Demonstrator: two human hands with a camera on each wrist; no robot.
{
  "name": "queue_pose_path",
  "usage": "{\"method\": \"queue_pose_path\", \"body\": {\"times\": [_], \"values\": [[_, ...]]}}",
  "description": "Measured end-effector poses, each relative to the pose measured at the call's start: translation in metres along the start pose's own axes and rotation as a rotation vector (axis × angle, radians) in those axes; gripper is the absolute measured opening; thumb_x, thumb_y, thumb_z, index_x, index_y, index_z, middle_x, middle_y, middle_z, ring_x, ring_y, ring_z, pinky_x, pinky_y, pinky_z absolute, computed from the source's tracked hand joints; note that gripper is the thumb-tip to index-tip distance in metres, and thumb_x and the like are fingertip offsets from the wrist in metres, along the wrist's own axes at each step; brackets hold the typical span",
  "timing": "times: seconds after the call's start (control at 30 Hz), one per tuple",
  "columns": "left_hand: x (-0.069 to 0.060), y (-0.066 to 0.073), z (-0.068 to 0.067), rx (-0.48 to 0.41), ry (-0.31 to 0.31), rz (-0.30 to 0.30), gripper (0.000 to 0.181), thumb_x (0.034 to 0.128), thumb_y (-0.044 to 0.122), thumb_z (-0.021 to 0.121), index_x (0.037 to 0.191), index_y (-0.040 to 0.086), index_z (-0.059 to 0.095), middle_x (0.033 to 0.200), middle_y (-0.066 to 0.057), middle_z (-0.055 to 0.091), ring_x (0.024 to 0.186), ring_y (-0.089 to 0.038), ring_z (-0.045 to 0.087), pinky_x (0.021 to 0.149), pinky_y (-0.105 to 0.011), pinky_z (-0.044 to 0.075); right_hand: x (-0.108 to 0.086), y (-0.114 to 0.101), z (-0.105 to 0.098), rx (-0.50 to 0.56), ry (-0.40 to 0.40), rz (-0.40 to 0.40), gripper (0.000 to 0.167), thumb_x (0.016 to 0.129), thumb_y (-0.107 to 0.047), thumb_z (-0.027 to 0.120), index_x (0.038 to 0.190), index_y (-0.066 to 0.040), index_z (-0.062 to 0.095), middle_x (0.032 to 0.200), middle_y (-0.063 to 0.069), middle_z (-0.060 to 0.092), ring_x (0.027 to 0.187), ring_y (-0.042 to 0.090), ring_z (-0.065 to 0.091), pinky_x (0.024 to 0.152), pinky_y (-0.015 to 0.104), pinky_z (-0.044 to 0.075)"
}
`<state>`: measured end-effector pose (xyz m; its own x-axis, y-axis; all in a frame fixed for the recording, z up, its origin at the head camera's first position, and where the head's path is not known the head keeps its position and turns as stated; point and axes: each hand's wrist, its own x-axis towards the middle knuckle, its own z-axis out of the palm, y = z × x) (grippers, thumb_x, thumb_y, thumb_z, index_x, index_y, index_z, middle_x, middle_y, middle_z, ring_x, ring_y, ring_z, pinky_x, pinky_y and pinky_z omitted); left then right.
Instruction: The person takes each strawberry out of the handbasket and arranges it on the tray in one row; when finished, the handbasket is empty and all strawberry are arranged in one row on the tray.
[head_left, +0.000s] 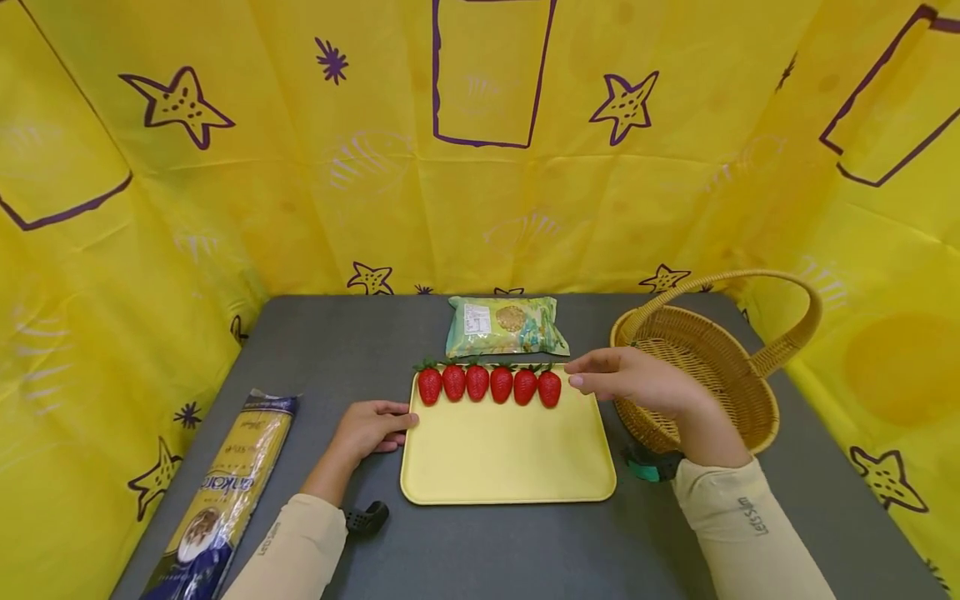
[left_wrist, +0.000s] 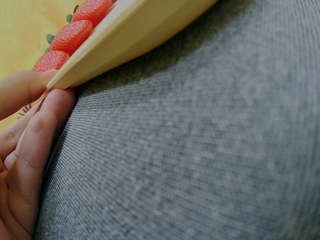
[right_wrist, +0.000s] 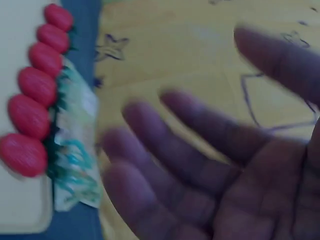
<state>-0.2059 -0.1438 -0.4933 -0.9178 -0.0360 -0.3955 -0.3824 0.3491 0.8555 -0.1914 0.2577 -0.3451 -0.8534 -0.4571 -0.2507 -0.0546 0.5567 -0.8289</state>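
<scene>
A pale yellow rectangular tray (head_left: 510, 458) lies on the dark grey table. Along its far edge several red strawberries (head_left: 477, 383) sit in a row, green leaves pointing away from me. My left hand (head_left: 371, 429) pinches the tray's left edge; in the left wrist view the thumb (left_wrist: 27, 90) is on top of the rim and a finger is underneath. Over the tray's far right corner, just right of the last strawberry (head_left: 550, 389), hovers my right hand (head_left: 637, 379). In the right wrist view its fingers are spread, slightly bent and blurred, with nothing held.
A wicker basket (head_left: 767, 417) with a tall handle stands to the right, partly behind my right forearm. Behind the tray lies a green printed packet (head_left: 510, 325). A long yellow and blue package (head_left: 225, 492) lies at left. Yellow patterned cloth (head_left: 480, 217) surrounds the table.
</scene>
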Motion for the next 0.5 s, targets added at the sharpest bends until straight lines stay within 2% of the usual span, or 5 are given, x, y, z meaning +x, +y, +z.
{"method": "queue_pose_path", "body": {"times": [0.17,0.3,0.37,0.43,0.5], "values": [[0.0,0.001,0.0,0.002,0.001,0.003,0.048,0.0778,0.03,0.085,0.114,0.003,0.071,0.085,-0.006,0.072,0.068,-0.018,0.069,0.06,-0.03,0.058,-0.026,0.018,-0.047,0.218,-0.193,-0.224,0.027,0.102,-0.008,0.05,0.122,0.004,0.065,0.121,0.019,0.065,0.113,0.035,0.061,0.096,0.039,0.049],[0.001,0.0,0.001,0.001,-0.003,0.008,0.047,0.0779,0.03,0.085,0.114,0.003,0.071,0.085,-0.006,0.072,0.068,-0.018,0.069,0.06,-0.029,0.058,-0.03,0.049,-0.079,0.56,-0.208,-0.338,0.033,0.104,0.006,0.035,0.123,0.009,0.062,0.121,0.022,0.064,0.113,0.034,0.061,0.095,0.044,0.049],[0.001,0.001,0.001,0.004,0.0,0.008,0.047,0.078,0.03,0.085,0.114,0.003,0.071,0.085,-0.007,0.072,0.068,-0.018,0.069,0.06,-0.029,0.058,-0.025,0.065,-0.091,0.7,-0.147,-0.309,0.035,0.106,0.002,0.032,0.125,0.005,0.061,0.122,0.019,0.064,0.114,0.03,0.061,0.096,0.042,0.049],[0.001,0.0,0.0,0.005,0.005,0.007,0.047,0.078,0.03,0.085,0.114,0.003,0.071,0.085,-0.007,0.072,0.067,-0.018,0.069,0.059,-0.029,0.058,-0.015,0.081,-0.098,0.782,-0.034,-0.192,0.031,0.107,-0.006,0.038,0.126,-0.001,0.061,0.121,0.014,0.065,0.113,0.026,0.062,0.096,0.038,0.049],[0.001,0.0,0.001,0.002,0.01,0.0,0.047,0.0775,0.03,0.085,0.113,0.003,0.071,0.085,-0.007,0.072,0.067,-0.018,0.069,0.059,-0.029,0.057,-0.003,0.096,-0.101,0.795,0.085,-0.019,0.025,0.105,-0.016,0.049,0.125,-0.006,0.058,0.119,0.009,0.064,0.112,0.024,0.061,0.098,0.037,0.048]]}}
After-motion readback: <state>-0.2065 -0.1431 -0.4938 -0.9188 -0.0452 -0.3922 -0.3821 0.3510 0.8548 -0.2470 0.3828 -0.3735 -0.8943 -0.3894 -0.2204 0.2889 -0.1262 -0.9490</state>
